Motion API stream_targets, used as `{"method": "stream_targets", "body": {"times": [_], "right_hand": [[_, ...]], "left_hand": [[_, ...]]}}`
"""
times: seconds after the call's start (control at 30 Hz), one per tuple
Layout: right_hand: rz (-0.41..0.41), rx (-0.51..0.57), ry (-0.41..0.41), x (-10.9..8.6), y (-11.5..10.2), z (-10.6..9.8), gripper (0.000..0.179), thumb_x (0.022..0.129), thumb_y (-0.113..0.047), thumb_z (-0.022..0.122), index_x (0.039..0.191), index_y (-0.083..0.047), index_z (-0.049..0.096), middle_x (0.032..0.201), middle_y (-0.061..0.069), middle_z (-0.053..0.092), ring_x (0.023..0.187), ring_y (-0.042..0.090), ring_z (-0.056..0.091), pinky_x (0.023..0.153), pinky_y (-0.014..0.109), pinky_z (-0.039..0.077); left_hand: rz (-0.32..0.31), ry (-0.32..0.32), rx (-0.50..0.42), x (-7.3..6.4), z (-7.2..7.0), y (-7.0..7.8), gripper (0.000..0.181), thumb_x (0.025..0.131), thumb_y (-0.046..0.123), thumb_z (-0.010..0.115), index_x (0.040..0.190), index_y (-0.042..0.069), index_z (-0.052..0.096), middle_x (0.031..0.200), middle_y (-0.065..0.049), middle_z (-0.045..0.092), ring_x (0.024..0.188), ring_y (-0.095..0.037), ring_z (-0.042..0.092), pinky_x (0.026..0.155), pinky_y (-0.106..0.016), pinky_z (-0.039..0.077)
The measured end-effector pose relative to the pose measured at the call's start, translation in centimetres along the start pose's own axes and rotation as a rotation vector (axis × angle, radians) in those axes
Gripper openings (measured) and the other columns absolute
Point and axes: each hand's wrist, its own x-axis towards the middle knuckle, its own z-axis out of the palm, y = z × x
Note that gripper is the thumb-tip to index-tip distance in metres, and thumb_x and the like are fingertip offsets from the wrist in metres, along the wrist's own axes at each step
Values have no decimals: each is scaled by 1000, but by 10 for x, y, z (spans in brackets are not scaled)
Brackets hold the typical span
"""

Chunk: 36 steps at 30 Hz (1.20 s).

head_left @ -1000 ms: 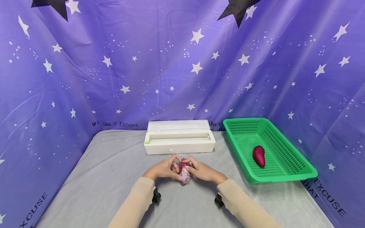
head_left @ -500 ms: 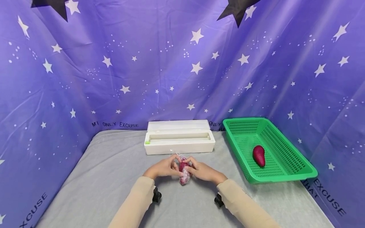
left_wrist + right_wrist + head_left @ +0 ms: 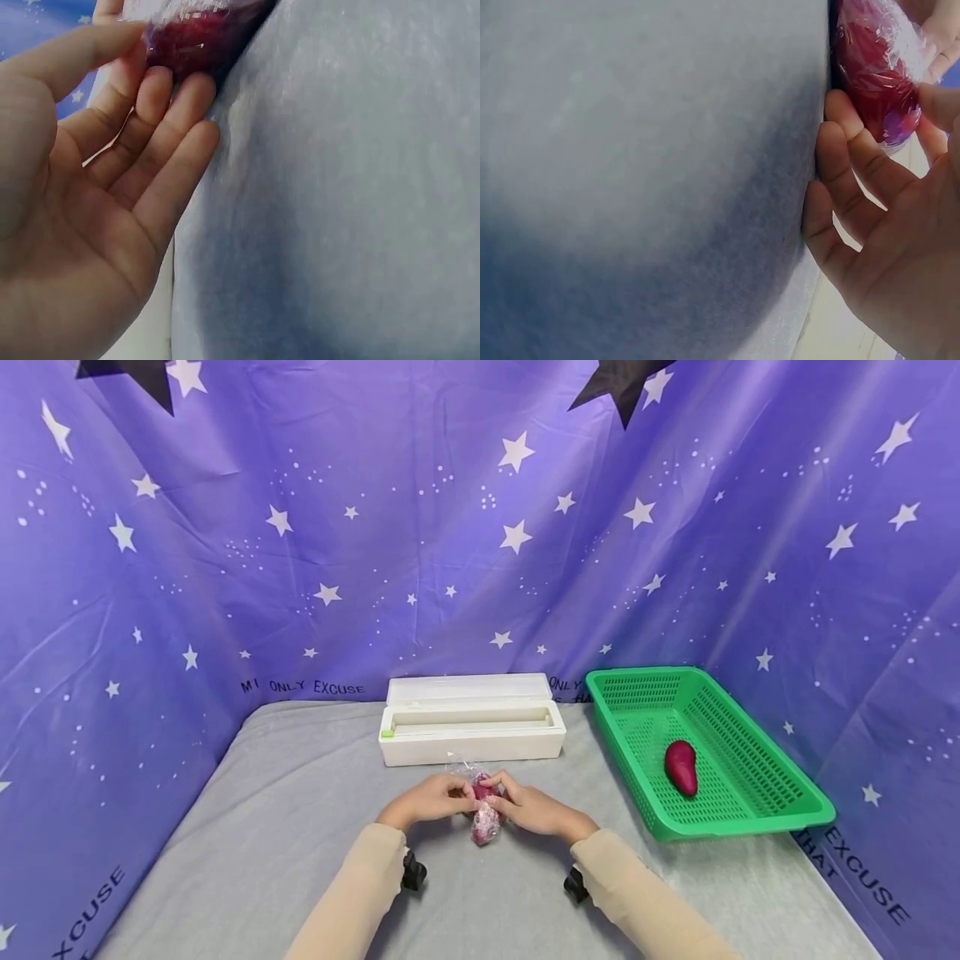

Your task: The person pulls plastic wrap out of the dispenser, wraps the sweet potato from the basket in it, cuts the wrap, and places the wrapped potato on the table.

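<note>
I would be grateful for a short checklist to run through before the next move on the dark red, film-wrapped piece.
1. Left hand placed: ok, pinching at the dark red, elongated, film-wrapped piece.
2. Right hand placed: ok, thumb and fingers holding its other side.
3. Loose clear plastic film tucked in: not ok, some sticks out at the far end.
4. Underside covered: cannot tell, it is hidden.
5. White rectangular box closed: not ok, its lid stands raised.
6. Room in the green perforated plastic basket: ok, only one bare dark red piece lies in it.
</note>
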Motion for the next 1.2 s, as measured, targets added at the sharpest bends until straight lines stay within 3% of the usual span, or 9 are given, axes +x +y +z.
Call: {"method": "stream_targets", "body": {"times": [0.13,0.23,0.37,0.53,0.67,0.77,0.87,1.07,1.2], "right_hand": [[-3,-7,-2,0,0,0,28,109,-31,42,135,-21,41,82,1,59,73,14,58,74,37,49],[-9,-15,0,1,1,0,28,109,-31,42,135,-21,41,83,-2,58,76,14,59,76,38,49],[-17,-11,12,1,2,1,28,109,-32,42,135,-21,42,86,-4,59,81,15,60,79,40,49],[-6,-9,13,2,3,2,29,109,-32,43,135,-22,43,85,-4,59,79,13,60,78,38,50],[11,-4,8,1,4,2,28,108,-33,43,134,-23,43,82,-3,58,74,12,59,74,36,49],[11,8,9,1,3,1,27,108,-35,43,133,-23,43,83,-3,58,74,14,59,74,36,50],[9,11,7,1,2,1,28,108,-36,43,133,-23,43,83,-2,59,74,14,60,74,36,50],[4,18,-2,0,4,1,28,109,-33,43,135,-22,42,84,1,60,73,16,60,74,38,50],[9,44,-14,0,5,0,29,108,-37,44,133,-24,42,97,1,62,88,18,62,82,40,50]], "left_hand": [[-39,3,3,-2,0,3,17,93,29,68,88,13,68,82,7,62,75,-9,55,70,-28,47],[-31,12,43,-1,1,8,21,88,36,74,84,16,68,78,9,63,71,-7,55,66,-26,48],[-2,37,65,2,3,10,14,85,27,73,79,16,67,72,11,61,64,-4,52,60,-24,46],[-25,51,15,1,3,5,10,87,16,63,79,13,66,72,5,61,64,-5,52,61,-25,45],[-59,31,-21,2,3,4,16,92,23,59,83,11,65,76,1,64,67,-8,56,63,-26,48],[-60,22,-2,3,3,5,18,92,30,61,86,13,64,78,3,64,69,-8,57,64,-26,49],[-36,25,13,3,3,5,14,91,27,66,87,13,64,78,5,62,70,-7,55,64,-25,47],[-13,15,-85,2,4,0,13,93,18,71,95,9,62,79,2,60,70,-9,57,64,-26,50],[3,-3,-121,1,4,-2,5,94,11,68,97,8,65,85,-2,63,73,-11,59,66,-27,53]]}}
